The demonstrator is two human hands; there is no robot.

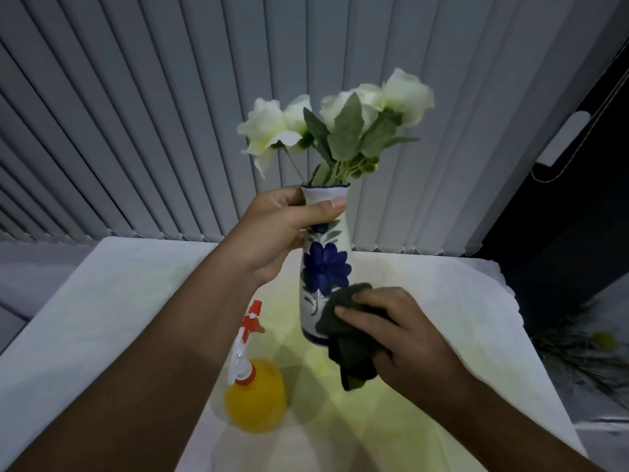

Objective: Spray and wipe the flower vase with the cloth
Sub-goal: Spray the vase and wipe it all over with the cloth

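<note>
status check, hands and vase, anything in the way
Left hand grips vase at the neck. Right hand holds dark cloth against its lower body. Yellow spray bottle stands apart on table, nothing blocking.

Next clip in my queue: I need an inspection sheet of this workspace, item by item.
Surface: white-covered table, with a yellowish light patch near the middle.
Job's things: white vase with a blue flower pattern, holding white flowers. A dark cloth lies against its lower body. A yellow spray bottle with a red-and-white trigger stands on the table left of the vase. Whether the vase base rests on the table cannot be told.
Clutter: nothing seen.
Hands: left hand grips the vase neck; right hand holds the cloth to the vase.
Cables: thin cord looping at far right.
Surroundings: grey vertical blinds behind; dark foliage low right, blurred.
</note>
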